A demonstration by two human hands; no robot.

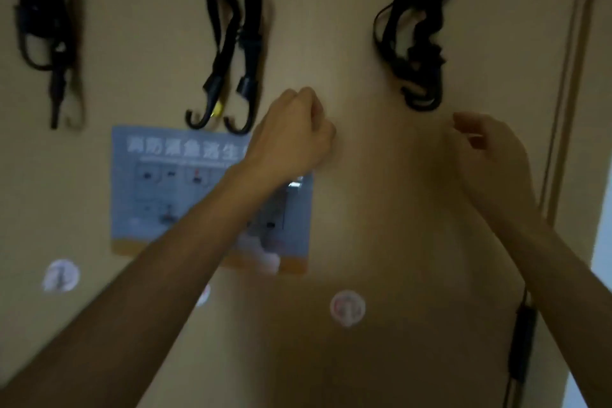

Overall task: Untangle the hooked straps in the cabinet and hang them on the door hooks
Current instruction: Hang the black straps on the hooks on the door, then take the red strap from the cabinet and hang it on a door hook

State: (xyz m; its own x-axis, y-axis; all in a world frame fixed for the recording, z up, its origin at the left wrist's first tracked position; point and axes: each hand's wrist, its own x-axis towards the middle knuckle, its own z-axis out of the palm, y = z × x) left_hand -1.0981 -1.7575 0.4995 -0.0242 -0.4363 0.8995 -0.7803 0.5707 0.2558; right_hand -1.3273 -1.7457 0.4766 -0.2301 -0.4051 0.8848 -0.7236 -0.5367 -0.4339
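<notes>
Three bundles of black hooked straps hang high on the beige door [364, 209]: a left bundle [49, 26], a middle bundle [231, 43] with two hooks dangling at its bottom, and a right bundle [417, 43], bunched and looped. My left hand [291, 136] is raised between the middle and right bundles, fingers curled, holding nothing that I can see. My right hand [490, 156] hangs just below and right of the right bundle, fingers loosely bent, not touching it. The view is blurred.
A blue poster [159, 195] is stuck to the door below the middle bundle. Round stick-on hooks sit lower: a left one [61, 275] and a middle one [347, 307]. The door frame [569, 93] runs down the right. A black cable device [523, 344] hangs by my right forearm.
</notes>
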